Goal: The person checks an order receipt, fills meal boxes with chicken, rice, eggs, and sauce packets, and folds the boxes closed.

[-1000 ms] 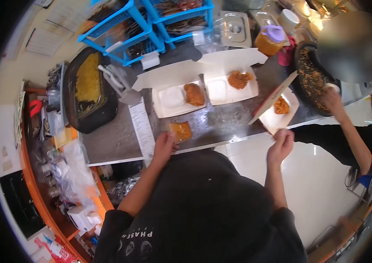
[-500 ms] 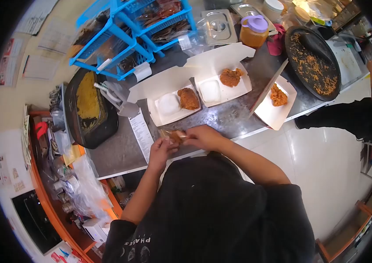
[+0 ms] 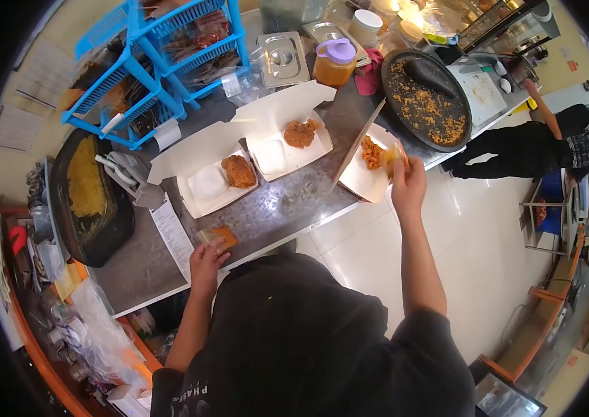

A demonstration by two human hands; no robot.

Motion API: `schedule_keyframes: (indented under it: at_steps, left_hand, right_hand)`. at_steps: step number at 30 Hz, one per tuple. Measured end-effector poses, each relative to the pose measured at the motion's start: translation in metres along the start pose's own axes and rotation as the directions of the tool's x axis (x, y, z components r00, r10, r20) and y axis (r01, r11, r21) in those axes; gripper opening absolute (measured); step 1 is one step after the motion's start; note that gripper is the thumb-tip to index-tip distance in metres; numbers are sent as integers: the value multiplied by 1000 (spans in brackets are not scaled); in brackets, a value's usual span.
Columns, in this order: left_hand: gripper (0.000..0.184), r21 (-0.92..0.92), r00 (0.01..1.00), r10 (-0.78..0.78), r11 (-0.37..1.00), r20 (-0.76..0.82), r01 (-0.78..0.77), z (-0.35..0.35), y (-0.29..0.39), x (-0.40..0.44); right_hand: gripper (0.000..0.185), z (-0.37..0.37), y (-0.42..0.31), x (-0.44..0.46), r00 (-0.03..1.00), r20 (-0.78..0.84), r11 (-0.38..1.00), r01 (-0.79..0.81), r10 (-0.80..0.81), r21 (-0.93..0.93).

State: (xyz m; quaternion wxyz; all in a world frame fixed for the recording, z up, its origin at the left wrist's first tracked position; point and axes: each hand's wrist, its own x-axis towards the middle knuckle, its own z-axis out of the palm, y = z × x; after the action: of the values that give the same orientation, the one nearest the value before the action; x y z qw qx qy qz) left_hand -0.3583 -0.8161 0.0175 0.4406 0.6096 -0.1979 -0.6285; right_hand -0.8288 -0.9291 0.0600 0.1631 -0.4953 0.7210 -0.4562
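Observation:
My left hand (image 3: 208, 267) is at the counter's front edge, its fingers closed on a small clear sauce packet (image 3: 223, 238) with orange-brown contents. My right hand (image 3: 408, 184) reaches over the near rim of the right-hand takeaway box (image 3: 360, 182), pinching another sauce packet (image 3: 394, 156) inside it. Chopped fried chicken (image 3: 372, 153) lies in that box, beside the packet. To the left stand two joined open boxes. One has a pale rice mound (image 3: 208, 183) and a fried chicken piece (image 3: 239, 171); its neighbour holds rice (image 3: 269, 157) and fried chicken (image 3: 300, 134).
A black tray of yellow food (image 3: 88, 184), tongs (image 3: 124, 179) and a receipt (image 3: 171, 236) lie left. Blue baskets (image 3: 128, 62) stand behind. A lilac-lidded jar (image 3: 335, 62) and a stone mortar with crumbs (image 3: 440, 118) are farther right. Another person (image 3: 531, 135) stands beyond.
My hands were together over the packet; now they are far apart. My right hand has moved right to the box with a packet. The left stays at the edge, and the view has shifted right.

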Motion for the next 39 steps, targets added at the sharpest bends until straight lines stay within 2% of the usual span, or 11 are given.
schedule_keyframes:
  at_steps: [2,4,10,14,16,19,23,25,30,33,39]
  left_hand:
    - [31,57,1000,28,998,4,-28,1,-3,1]
    - [30,156,995,57,985,80,-69,0,-4,5]
    - [22,366,958,225,889,177,-276,23,13,-19]
    - [14,491,812,351,661,467,-568,44,39,-30]
    - [19,563,763,151,588,629,-580,66,70,-41]
    - [19,572,663,74,441,745,-692,74,78,-31]
    - [17,603,765,337,474,549,-642,56,73,-25]
    - [19,496,861,487,716,148,-491,35,67,-30]
    - [23,574,718,582,758,-383,-309,-84,-3,-11]
    - [27,835,578,728,532,-367,-140,-134,-4,-14]
    - [39,955,539,793,287,-283,79,-167,-14,7]
  right_hand:
    - [18,13,5,17,992,-29,991,124,-126,-48]
    - [20,23,12,27,865,288,742,501,-411,-445]
    - [27,1,-27,-57,932,281,933,293,-230,-210]
    - [33,30,-69,-122,599,798,963,-172,-66,209]
    - [29,61,-111,-124,591,687,906,306,-422,293]
    - [22,98,-120,-112,276,843,877,290,-461,383]
    - [14,114,-133,-108,317,947,974,-195,-49,115]
    - [14,120,-121,-109,371,925,947,-258,-87,192]
    - [11,130,-115,-109,476,865,773,-605,161,190]
    - [12,135,-137,-99,528,822,528,-770,215,357]
    - [15,150,-153,-89,540,834,551,-733,115,399]
